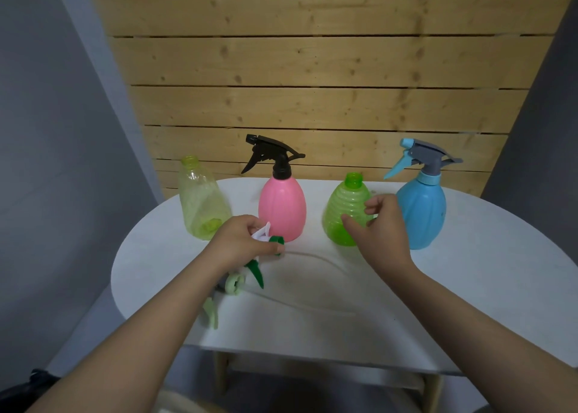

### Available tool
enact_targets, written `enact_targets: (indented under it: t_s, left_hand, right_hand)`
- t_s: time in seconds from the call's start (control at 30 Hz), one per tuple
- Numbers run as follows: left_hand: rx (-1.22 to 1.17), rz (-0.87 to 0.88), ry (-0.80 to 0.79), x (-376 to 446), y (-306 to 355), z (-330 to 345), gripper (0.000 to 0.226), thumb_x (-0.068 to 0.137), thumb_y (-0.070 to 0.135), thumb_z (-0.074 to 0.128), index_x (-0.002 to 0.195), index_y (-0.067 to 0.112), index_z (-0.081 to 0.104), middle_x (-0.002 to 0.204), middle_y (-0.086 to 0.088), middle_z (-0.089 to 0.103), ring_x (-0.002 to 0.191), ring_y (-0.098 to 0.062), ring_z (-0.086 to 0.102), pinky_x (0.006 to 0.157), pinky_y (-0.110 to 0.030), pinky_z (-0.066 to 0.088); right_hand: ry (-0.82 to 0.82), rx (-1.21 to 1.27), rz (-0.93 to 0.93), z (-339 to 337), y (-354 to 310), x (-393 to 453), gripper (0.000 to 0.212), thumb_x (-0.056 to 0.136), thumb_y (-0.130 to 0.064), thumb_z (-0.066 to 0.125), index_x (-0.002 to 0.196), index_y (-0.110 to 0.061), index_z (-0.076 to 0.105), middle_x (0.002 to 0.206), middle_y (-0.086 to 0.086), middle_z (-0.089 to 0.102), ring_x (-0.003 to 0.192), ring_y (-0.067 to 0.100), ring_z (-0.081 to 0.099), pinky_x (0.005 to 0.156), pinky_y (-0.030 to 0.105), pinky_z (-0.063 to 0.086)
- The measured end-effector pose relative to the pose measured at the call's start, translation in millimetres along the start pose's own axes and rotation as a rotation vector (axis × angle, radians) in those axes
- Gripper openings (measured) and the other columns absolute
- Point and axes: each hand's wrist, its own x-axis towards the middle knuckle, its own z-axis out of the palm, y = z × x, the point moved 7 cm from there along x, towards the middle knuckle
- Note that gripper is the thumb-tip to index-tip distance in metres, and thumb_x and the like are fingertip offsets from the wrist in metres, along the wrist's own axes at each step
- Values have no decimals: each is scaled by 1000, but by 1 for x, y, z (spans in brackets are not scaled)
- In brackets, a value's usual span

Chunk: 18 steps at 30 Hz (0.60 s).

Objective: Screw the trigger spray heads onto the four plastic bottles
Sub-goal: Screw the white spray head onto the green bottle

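Observation:
Four bottles stand in a row on the white table (469,287). The yellow-green clear bottle (201,203) at the left and the ribbed green bottle (347,212) have bare necks. The pink bottle (281,209) carries a black spray head (269,153); the blue bottle (422,212) carries a grey and light-blue head (422,156). My left hand (240,244) grips a green and white spray head (266,240) just above the table, its thin tube (316,258) trailing right. My right hand (381,225), fingers apart and empty, hovers at the green bottle's right side.
A pale green spray head (225,290) lies on the table under my left forearm, its tube running right. A wooden plank wall (312,68) stands right behind the bottles. The table's front edge is close to me, with wooden legs below.

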Motion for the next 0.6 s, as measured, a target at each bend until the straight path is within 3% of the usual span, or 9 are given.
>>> enact_targets:
  t_s: [0.1,0.27,0.37,0.5,0.6]
  left_hand:
    - [-26,35,38,-1,5,-4,59,57,30,87,109,17,63,97,0,64,81,-12,59,63,-24,45]
    - [-65,63,32,-3,9,-6,57,59,26,86,111,19,61,99,2,64,83,-11,59,64,-23,46]
    - [-78,79,34,-5,11,-7,56,60,26,86,109,21,61,99,3,64,85,-10,59,65,-21,46]
    - [-120,101,23,-12,17,-10,60,57,30,86,111,22,62,103,6,65,92,-9,61,68,-20,46]
    - [-154,122,-6,-18,23,-9,42,58,31,85,96,34,68,102,-3,70,96,-19,65,84,-35,53]
  right_hand:
    - [49,-7,-11,-1,-1,4,60,68,-27,80,114,-12,44,107,0,43,99,19,46,79,29,40]
    - [28,-29,28,10,6,11,83,65,-29,82,132,-11,35,132,10,40,119,25,41,91,26,33]
    - [-23,-6,50,19,10,18,95,64,-30,83,139,-11,29,140,11,37,127,27,38,102,36,36]
    - [-96,47,73,28,15,23,91,64,-27,84,136,-13,31,133,9,45,116,25,47,94,39,44]
    - [-117,20,43,25,13,23,85,62,-28,84,130,-13,36,126,8,49,102,18,47,81,32,42]
